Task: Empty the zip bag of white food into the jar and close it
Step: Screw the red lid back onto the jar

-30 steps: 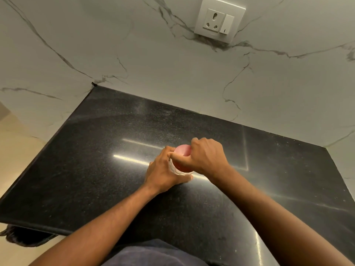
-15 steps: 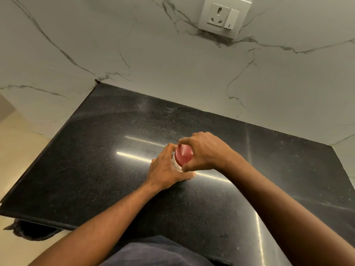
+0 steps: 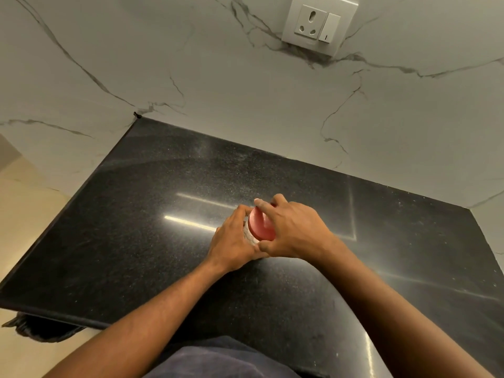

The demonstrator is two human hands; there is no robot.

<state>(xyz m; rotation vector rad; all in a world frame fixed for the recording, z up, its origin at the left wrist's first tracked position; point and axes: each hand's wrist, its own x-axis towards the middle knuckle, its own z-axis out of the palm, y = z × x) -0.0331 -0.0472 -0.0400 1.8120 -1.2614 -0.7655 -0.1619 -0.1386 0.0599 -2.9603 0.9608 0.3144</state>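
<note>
A small clear jar (image 3: pixel 248 232) stands on the black counter (image 3: pixel 136 227), mostly hidden by my hands; a sliver of its white-filled wall shows. A red lid (image 3: pixel 260 226) sits on top of it. My left hand (image 3: pixel 231 241) wraps around the jar's body from the left. My right hand (image 3: pixel 293 230) covers the lid from the right, with fingertips on its rim at the far and near sides. No zip bag is in view.
A marble wall rises behind the counter, with a white socket and switch plate (image 3: pixel 319 24) high up. The counter's left and front edges drop to a beige floor, where a dark object (image 3: pixel 41 327) lies under the front left corner.
My right hand has turned on the lid, so more of the red top shows now. The left hand has kept its hold on the jar. The camera has tilted slightly.
</note>
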